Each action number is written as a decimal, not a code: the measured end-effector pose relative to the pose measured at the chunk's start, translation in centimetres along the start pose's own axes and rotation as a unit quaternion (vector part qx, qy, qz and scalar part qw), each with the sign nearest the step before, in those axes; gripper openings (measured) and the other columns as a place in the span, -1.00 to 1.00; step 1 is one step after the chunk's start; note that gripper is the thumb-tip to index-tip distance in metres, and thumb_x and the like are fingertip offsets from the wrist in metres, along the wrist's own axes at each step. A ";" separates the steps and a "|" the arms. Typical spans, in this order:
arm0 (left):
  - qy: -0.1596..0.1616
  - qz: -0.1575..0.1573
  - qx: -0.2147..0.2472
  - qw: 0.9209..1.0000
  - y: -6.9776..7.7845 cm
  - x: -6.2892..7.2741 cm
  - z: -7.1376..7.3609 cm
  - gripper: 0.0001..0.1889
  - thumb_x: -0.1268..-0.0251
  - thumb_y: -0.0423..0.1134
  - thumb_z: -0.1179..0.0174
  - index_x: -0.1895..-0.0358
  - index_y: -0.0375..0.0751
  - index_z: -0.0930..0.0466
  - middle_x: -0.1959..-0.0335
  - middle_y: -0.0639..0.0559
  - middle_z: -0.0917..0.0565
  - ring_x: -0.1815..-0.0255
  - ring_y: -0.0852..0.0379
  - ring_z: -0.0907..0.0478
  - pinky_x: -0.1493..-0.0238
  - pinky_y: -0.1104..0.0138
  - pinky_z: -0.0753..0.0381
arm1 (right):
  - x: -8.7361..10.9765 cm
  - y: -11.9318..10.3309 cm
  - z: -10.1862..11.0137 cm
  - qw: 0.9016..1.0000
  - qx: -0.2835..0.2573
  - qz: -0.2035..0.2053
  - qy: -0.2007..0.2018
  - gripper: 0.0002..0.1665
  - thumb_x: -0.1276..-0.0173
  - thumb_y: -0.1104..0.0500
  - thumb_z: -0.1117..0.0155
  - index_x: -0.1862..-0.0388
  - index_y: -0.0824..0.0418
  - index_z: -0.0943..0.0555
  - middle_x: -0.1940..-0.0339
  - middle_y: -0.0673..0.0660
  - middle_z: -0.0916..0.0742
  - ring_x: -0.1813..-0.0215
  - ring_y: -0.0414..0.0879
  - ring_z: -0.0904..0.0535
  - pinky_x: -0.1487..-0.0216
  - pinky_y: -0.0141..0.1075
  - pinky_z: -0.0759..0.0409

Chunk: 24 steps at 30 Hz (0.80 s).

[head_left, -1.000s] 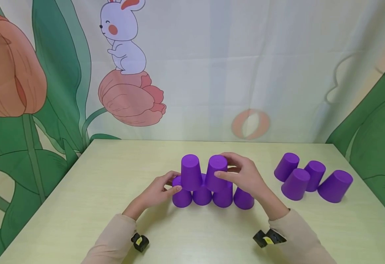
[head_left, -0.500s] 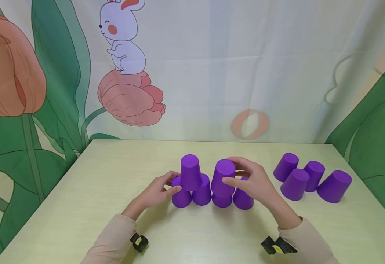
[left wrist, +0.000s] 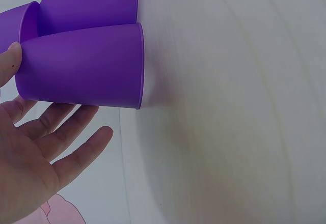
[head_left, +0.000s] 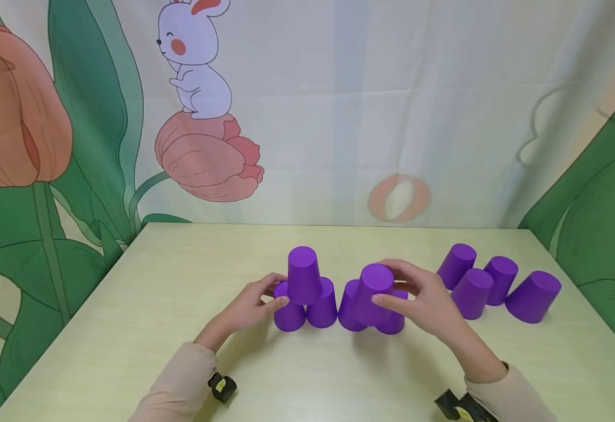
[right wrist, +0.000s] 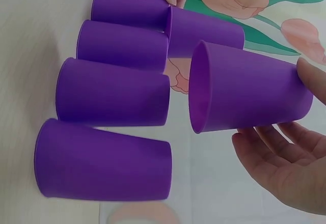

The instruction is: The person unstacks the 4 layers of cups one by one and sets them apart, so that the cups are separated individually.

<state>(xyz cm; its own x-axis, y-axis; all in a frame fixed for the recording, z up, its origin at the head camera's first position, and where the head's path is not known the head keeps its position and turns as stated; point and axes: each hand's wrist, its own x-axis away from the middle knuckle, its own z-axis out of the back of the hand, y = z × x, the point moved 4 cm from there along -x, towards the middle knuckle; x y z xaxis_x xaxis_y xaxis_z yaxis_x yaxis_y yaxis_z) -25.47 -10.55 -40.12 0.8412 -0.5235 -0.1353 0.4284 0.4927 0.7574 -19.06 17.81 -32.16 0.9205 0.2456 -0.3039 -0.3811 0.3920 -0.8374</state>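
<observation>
A row of upside-down purple cups stands on the table, with another purple cup [head_left: 303, 278] resting upside down across the two left ones. My left hand [head_left: 253, 306] holds the leftmost bottom cup [left wrist: 81, 66], thumb near its base and fingers along its far side. My right hand [head_left: 425, 300] grips an upside-down purple cup [right wrist: 249, 89] between thumb and fingers. In the right wrist view this cup is raised clear of the row, a gap showing between its rim and the bases. From the head view it overlaps the two right bottom cups [right wrist: 104, 163].
Several more upside-down purple cups [head_left: 534, 298] stand apart at the right of the pale table [head_left: 154, 281]. Behind the table hangs a curtain [head_left: 312, 146] printed with a rabbit and tulips. A small black device [head_left: 223, 387] is at the left wrist.
My right hand has carried its cup to the right and toward me, away from the upper left cup, to over the right pair. My left hand has stayed at the leftmost cup.
</observation>
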 end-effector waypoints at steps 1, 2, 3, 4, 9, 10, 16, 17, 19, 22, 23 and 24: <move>0.001 0.001 0.000 1.000 0.0 0.0 0.0 -0.60 -0.31 -0.17 -0.07 -0.15 -0.24 -0.34 0.07 -0.06 -0.57 0.09 0.00 -0.52 0.24 0.25 -0.50 | 0.1 0.0 0.2 1.000 0.004 0.003 0.002 -0.45 -0.06 0.15 -0.42 -0.06 0.17 -0.51 0.11 0.03 -0.65 0.09 -0.15 -0.57 0.04 -0.33 -0.50; 0.001 0.002 0.001 1.000 0.0 0.0 0.1 -0.60 -0.31 -0.17 -0.07 -0.15 -0.23 -0.34 0.07 -0.06 -0.57 0.09 0.00 -0.52 0.24 0.25 -0.50 | 0.3 -0.1 0.3 1.000 0.009 0.007 0.005 -0.45 -0.06 0.15 -0.42 -0.07 0.18 -0.51 0.10 0.04 -0.65 0.09 -0.15 -0.57 0.05 -0.33 -0.51; 0.001 0.002 0.001 1.000 0.1 0.0 0.1 -0.60 -0.30 -0.17 -0.08 -0.16 -0.22 -0.34 0.07 -0.05 -0.57 0.09 0.00 -0.51 0.24 0.25 -0.50 | 0.4 -0.1 0.5 1.000 0.013 0.010 0.007 -0.45 -0.07 0.16 -0.41 -0.07 0.20 -0.50 0.10 0.05 -0.65 0.09 -0.15 -0.56 0.05 -0.34 -0.50; 0.000 0.003 0.002 1.000 0.1 0.0 0.1 -0.60 -0.30 -0.17 -0.08 -0.16 -0.22 -0.34 0.07 -0.05 -0.57 0.09 0.00 -0.51 0.24 0.25 -0.50 | 0.6 -0.1 0.7 1.000 0.018 0.010 0.009 -0.45 -0.07 0.16 -0.41 -0.07 0.20 -0.51 0.10 0.05 -0.65 0.10 -0.16 -0.56 0.05 -0.35 -0.50; 0.000 0.004 0.003 1.000 0.1 0.0 0.0 -0.60 -0.31 -0.17 -0.08 -0.16 -0.22 -0.34 0.06 -0.05 -0.57 0.08 0.00 -0.52 0.23 0.25 -0.50 | 1.4 0.0 1.8 0.999 0.032 -0.002 0.018 -0.44 -0.07 0.16 -0.41 -0.08 0.20 -0.50 0.09 0.05 -0.64 0.11 -0.20 -0.56 0.07 -0.37 -0.51; 0.000 0.004 0.003 1.000 0.0 0.0 0.0 -0.60 -0.31 -0.17 -0.08 -0.16 -0.22 -0.34 0.06 -0.05 -0.57 0.09 0.00 -0.52 0.23 0.25 -0.50 | 1.5 0.1 2.0 0.999 0.035 -0.006 0.020 -0.44 -0.07 0.15 -0.41 -0.09 0.19 -0.49 0.09 0.04 -0.64 0.11 -0.21 -0.57 0.07 -0.37 -0.51; 0.001 0.004 0.004 1.000 0.1 0.1 0.0 -0.61 -0.31 -0.18 -0.08 -0.15 -0.22 -0.34 0.07 -0.05 -0.57 0.09 0.00 -0.52 0.24 0.26 -0.50 | 2.5 0.5 3.6 0.998 0.056 -0.015 0.036 -0.44 -0.10 0.14 -0.39 -0.12 0.14 -0.48 0.10 0.04 -0.65 0.11 -0.24 -0.57 0.11 -0.41 -0.51; 0.001 0.004 0.004 1.000 0.1 0.1 0.0 -0.61 -0.31 -0.18 -0.08 -0.15 -0.22 -0.34 0.07 -0.05 -0.57 0.09 0.00 -0.52 0.24 0.26 -0.50 | 2.6 0.6 3.8 0.997 0.058 -0.016 0.038 -0.44 -0.11 0.14 -0.38 -0.12 0.14 -0.48 0.12 0.05 -0.65 0.11 -0.24 -0.57 0.12 -0.42 -0.51; 0.001 0.005 0.004 1.000 0.2 0.1 0.0 -0.61 -0.31 -0.18 -0.08 -0.15 -0.21 -0.34 0.07 -0.05 -0.57 0.09 0.00 -0.52 0.24 0.26 -0.50 | 2.9 0.7 4.2 0.997 0.063 -0.018 0.041 -0.44 -0.11 0.15 -0.38 -0.13 0.15 -0.48 0.12 0.06 -0.65 0.12 -0.25 -0.57 0.14 -0.44 -0.51; 0.002 0.005 0.005 1.000 0.2 0.2 0.0 -0.61 -0.31 -0.17 -0.08 -0.15 -0.21 -0.34 0.06 -0.06 -0.57 0.09 0.00 -0.52 0.24 0.25 -0.50 | 3.4 1.0 4.8 0.996 0.073 -0.020 0.046 -0.44 -0.12 0.17 -0.37 -0.13 0.16 -0.48 0.11 0.08 -0.65 0.14 -0.26 -0.57 0.15 -0.47 -0.50; 0.002 0.004 0.005 1.000 0.2 0.2 0.0 -0.61 -0.30 -0.18 -0.08 -0.15 -0.21 -0.34 0.06 -0.06 -0.57 0.09 0.00 -0.52 0.24 0.25 -0.50 | 3.5 1.2 5.0 0.996 0.076 -0.021 0.048 -0.44 -0.12 0.17 -0.37 -0.13 0.17 -0.48 0.11 0.08 -0.65 0.14 -0.26 -0.56 0.15 -0.47 -0.50; 0.003 0.003 0.005 1.000 0.2 0.2 0.0 -0.61 -0.30 -0.18 -0.08 -0.15 -0.21 -0.34 0.06 -0.06 -0.57 0.09 -0.01 -0.52 0.24 0.25 -0.50 | 3.7 1.4 5.2 0.995 0.079 -0.024 0.051 -0.44 -0.12 0.18 -0.37 -0.13 0.17 -0.47 0.10 0.08 -0.64 0.14 -0.28 -0.56 0.15 -0.48 -0.50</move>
<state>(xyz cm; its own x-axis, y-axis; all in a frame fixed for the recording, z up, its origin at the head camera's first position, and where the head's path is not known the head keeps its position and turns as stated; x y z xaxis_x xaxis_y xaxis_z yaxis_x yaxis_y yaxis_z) -25.26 -10.55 -40.00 0.8458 -0.5166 -0.1333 0.4195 0.4895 0.7644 -16.66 23.83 -32.08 0.9386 0.1359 -0.3171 -0.3387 0.5371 -0.7725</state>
